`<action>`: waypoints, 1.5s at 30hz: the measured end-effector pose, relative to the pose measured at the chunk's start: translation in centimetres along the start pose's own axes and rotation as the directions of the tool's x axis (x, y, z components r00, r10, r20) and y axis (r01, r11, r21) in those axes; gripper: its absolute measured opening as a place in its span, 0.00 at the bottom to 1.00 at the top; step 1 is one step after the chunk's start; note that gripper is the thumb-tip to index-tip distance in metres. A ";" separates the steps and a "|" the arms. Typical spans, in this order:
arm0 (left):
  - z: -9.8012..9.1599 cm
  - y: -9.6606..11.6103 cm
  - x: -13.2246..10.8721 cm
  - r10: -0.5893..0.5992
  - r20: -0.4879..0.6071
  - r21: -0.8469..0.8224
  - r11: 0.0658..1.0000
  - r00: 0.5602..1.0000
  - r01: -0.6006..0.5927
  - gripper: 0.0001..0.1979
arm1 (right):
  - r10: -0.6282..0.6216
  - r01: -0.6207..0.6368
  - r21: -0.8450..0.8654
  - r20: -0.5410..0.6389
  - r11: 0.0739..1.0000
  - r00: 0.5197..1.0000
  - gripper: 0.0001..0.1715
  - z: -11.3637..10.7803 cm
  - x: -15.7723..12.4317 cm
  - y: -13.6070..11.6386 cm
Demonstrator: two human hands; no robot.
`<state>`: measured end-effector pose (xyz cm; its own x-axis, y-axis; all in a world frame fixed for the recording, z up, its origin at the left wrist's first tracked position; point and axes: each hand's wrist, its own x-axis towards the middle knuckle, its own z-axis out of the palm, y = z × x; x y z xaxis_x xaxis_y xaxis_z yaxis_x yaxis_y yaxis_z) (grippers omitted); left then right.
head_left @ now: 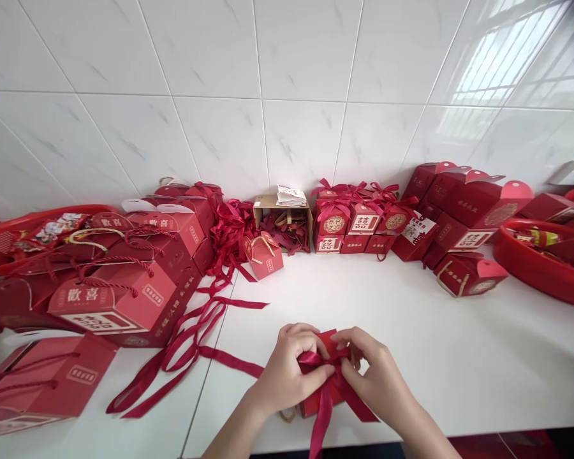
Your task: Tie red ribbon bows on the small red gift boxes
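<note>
Near the table's front edge lies a small red gift box (310,407), largely covered by my hands. A dark red ribbon (323,408) lies over it, with tails hanging towards me. My left hand (294,363) pinches a loop of this ribbon between thumb and fingers. From the other side, my right hand (370,366) pinches the ribbon at the middle of the box. The crossing between my fingertips is partly hidden. A bit of twisted cord (287,415) shows beside the box's lower left.
Loose ribbons (191,331) trail from a ribbon heap (233,233). Red handled boxes (119,287) are piled left. At the back stand a cardboard box (310,236) of dark red pieces and several ribbon-tied boxes (358,220). More boxes (473,204) and a red basin (540,268) stand right.
</note>
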<state>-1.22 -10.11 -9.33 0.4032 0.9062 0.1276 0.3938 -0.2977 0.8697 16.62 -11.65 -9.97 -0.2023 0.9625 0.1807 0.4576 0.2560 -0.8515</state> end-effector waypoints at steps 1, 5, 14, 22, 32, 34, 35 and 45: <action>0.0 0.1 0.0 0.009 -0.004 -0.002 1.000 1.000 -0.009 0.09 | -0.033 0.032 -0.036 -0.023 0.999 0.999 0.18 0.1 -0.1 0.0; 0.3 0.3 0.0 0.033 -0.019 -0.010 0.999 0.999 -0.034 0.15 | -0.122 0.113 -0.083 -0.114 0.990 0.986 0.14 0.9 -0.4 0.2; 0.8 0.2 -0.2 -0.005 -0.009 -0.038 0.999 1.000 0.004 0.14 | 0.023 -0.022 0.005 -0.239 1.000 0.971 0.13 1.9 -0.9 1.1; 0.8 0.2 -0.3 0.005 0.019 -0.048 0.999 1.000 -0.004 0.18 | 0.119 -0.114 0.036 -0.188 0.993 0.975 0.07 1.8 -1.5 1.5; 1.2 -0.5 -0.6 -0.004 -0.008 -0.076 0.997 1.000 0.004 0.17 | 0.231 -0.167 0.370 -0.136 0.914 0.963 0.08 2.3 -1.5 2.0; 1.2 -0.5 -0.5 0.007 -0.005 -0.066 0.998 1.000 -0.007 0.17 | 0.261 -0.203 0.440 -0.076 0.875 0.962 0.07 2.2 -1.4 2.0; 1.2 -0.6 -0.5 0.012 -0.004 -0.063 0.998 1.000 -0.012 0.17 | 0.277 -0.225 0.476 -0.041 0.850 0.960 0.07 2.2 -1.4 2.1; 0.8 -0.7 -0.1 0.059 -0.008 -0.082 0.995 0.998 -0.059 0.13 | 0.168 -0.149 0.202 -0.081 0.968 0.982 0.16 1.2 -0.6 2.1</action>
<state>-0.84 -10.22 -10.37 0.4189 0.8896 0.1821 0.3004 -0.3250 0.8967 16.64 -11.81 -12.45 -0.0515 0.9959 0.0740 0.2987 0.0861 -0.9505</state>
